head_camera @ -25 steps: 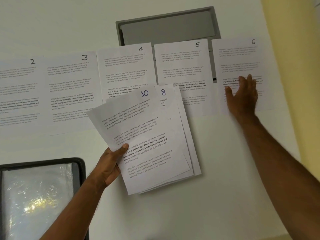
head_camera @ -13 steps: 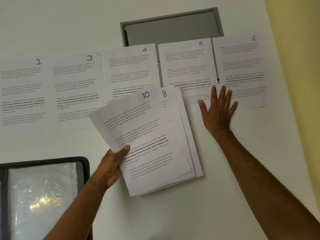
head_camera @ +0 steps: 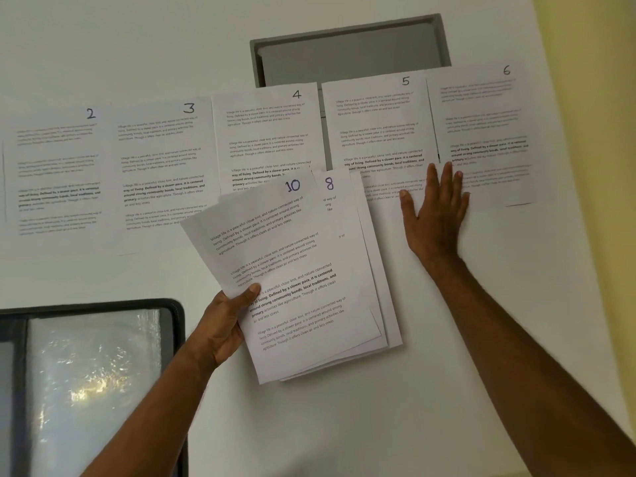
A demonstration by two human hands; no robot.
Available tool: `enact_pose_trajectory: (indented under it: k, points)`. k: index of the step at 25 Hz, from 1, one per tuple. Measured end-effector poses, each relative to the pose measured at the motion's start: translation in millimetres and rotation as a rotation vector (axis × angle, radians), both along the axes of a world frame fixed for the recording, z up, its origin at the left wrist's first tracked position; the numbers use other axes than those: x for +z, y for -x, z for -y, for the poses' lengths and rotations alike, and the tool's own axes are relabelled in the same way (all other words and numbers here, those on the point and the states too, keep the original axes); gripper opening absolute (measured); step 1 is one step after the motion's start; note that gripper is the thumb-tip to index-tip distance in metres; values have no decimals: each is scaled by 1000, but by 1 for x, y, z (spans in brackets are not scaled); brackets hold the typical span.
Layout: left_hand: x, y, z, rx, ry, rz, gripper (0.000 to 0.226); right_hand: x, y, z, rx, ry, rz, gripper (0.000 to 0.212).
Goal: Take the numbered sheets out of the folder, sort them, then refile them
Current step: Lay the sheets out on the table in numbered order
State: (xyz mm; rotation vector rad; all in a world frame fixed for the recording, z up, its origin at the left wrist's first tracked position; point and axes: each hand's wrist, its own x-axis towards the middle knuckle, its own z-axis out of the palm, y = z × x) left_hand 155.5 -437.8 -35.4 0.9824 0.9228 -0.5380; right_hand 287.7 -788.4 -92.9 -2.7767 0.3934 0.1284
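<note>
Clearly light and floppy, the fanned stack of white printed sheets [head_camera: 303,280] hangs over the white table [head_camera: 344,425], pinched at its left edge by the left hand [head_camera: 223,325]; the right hand [head_camera: 435,215] presses flat where sheets 5 and 6 meet.

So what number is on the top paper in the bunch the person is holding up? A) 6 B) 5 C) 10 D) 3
C. The left hand grips the held stack at its edge, and its front sheet has a 10 written in the top corner, with an 8 peeking out on the sheet behind.
</note>
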Motion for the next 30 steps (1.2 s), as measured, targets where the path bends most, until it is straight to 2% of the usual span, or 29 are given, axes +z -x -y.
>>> enact_pose_trajectory:
  k: [2, 4, 7, 10, 14, 19, 25, 30]
  points:
    - [3, 3, -2, -1, 11, 6, 39, 21, 22, -20, -8, -203, 132, 63]
    - [8, 8, -5, -9, 19, 12, 40, 46, 50, -43, -51, -473, 161, 48]
    - [19, 20, -10, -21, 31, 44, 47, 81, 90, -73, -211, -840, -42, 30]
    - [30, 38, -20, -32, 30, 65, 48, 99, 125, -87, -262, -1028, -180, 11]
    - [44, 73, -42, -48, 28, 96, 46, 121, 163, -103, -337, -1110, -165, 9]
    - [60, 122, -72, 14, 9, 112, 47, 143, 197, -125, -387, -1208, -169, 17]
    - [70, 180, -115, 65, -32, 88, 45, 141, 242, -132, -361, -1075, -73, 18]
    - [75, 222, -150, 60, -60, 69, 33, 104, 283, -138, -408, -945, -110, 26]
